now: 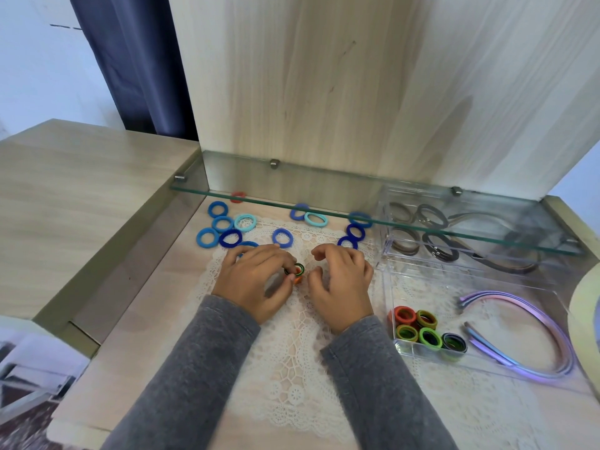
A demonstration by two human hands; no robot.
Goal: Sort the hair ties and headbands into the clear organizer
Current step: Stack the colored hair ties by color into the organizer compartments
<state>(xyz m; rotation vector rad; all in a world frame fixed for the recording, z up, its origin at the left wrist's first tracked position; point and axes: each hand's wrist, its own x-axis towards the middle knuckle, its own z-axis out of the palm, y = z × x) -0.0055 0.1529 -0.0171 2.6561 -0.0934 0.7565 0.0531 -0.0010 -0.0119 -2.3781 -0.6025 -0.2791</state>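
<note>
Grey sleeves (194, 368) lead to 2 hands left of the clear organizer (428, 287). Left hand (256, 280) pinches green and orange hair ties (296, 271); right hand (341, 280) sits just beside them, fingers loosely curled, holding nothing. Blue hair ties (227, 230) lie farther back, left of the organizer.

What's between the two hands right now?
Head view: stacked green and orange hair ties, pinched by the left hand; right hand holds nothing.

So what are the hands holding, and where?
The left hand pinches green and orange hair ties by their rims at its fingertips; the right hand holds nothing.
</note>
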